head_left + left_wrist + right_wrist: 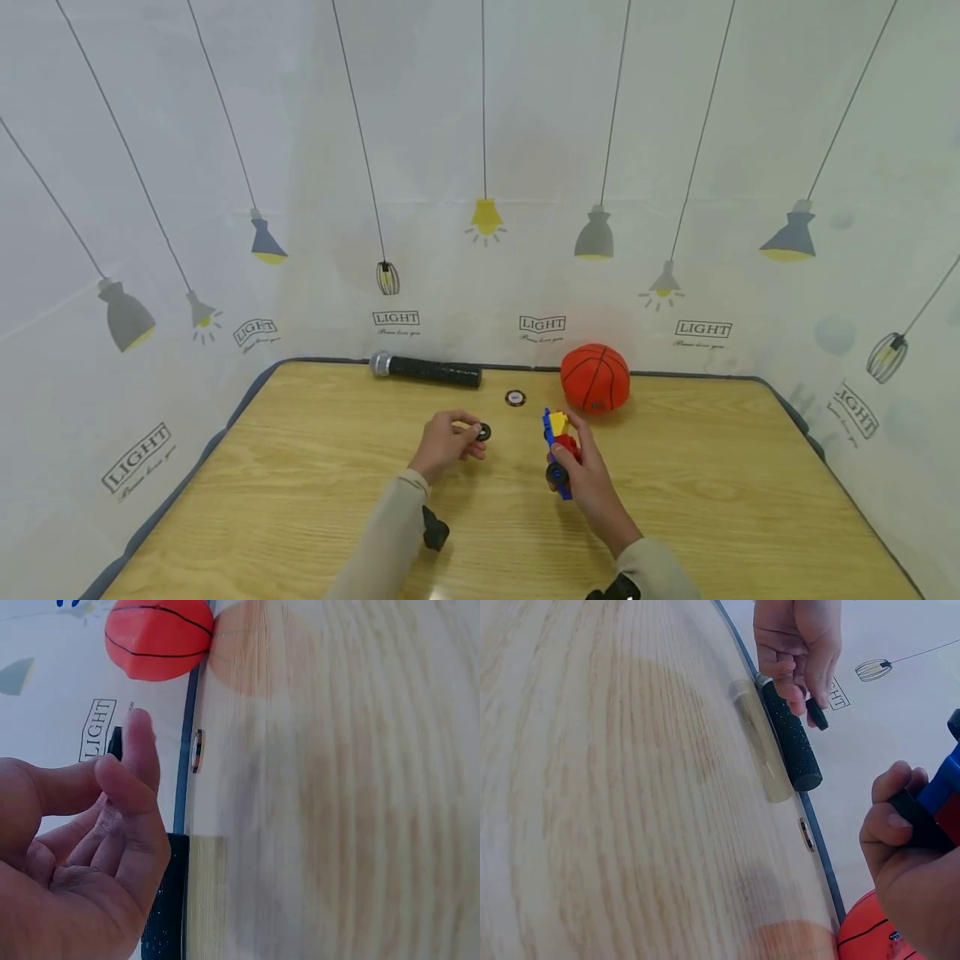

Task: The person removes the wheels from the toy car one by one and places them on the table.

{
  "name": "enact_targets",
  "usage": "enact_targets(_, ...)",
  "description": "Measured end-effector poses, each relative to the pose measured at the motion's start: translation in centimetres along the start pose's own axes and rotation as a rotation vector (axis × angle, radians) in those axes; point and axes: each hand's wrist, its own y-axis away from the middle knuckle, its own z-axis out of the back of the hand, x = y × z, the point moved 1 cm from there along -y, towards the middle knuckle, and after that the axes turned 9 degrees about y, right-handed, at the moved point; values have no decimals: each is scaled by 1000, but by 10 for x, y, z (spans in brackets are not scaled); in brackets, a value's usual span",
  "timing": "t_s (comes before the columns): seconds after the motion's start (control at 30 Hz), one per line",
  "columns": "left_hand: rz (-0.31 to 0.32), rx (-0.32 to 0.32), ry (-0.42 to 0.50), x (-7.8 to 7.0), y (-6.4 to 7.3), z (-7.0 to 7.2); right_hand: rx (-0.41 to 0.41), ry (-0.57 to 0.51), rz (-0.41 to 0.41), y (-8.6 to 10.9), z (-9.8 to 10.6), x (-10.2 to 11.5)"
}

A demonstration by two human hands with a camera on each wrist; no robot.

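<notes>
Between thumb and fingertips my left hand pinches a small black toy wheel, its pale centre facing the head camera. To the right, my right hand grips a toy vehicle of blue, yellow and red parts with a black wheel on its near end. Both hands are held above the wooden table, apart from each other. In the left wrist view, fingers mostly hide the toy wheel. The right wrist view catches only part of the toy vehicle at its right edge.
A red toy basketball sits at the back, just beyond my right hand. Left of it lie a poker chip and a black microphone with a silver head. A lamp-printed white sheet surrounds the table.
</notes>
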Motion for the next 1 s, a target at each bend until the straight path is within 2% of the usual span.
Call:
enact_targets(0.2,69,-10,-46,0,-5,4,9,-40,-12,0,1,-1)
enact_targets(0.43,86,-50,-75,-1,-9,9,25,-57,13,0,1,-3)
enact_targets(0.53,110,-75,-71,-1,-12,12,25,-60,7,-1,2,-4)
enact_targets(0.73,172,-97,-127,0,-19,19,23,-68,-14,-3,1,-6)
enact_targets(0.87,185,-97,-159,0,-26,25,23,-52,-17,-1,0,-6)
enact_targets(1.0,208,-135,-146,4,-30,32,26,-51,-23,0,0,-6)
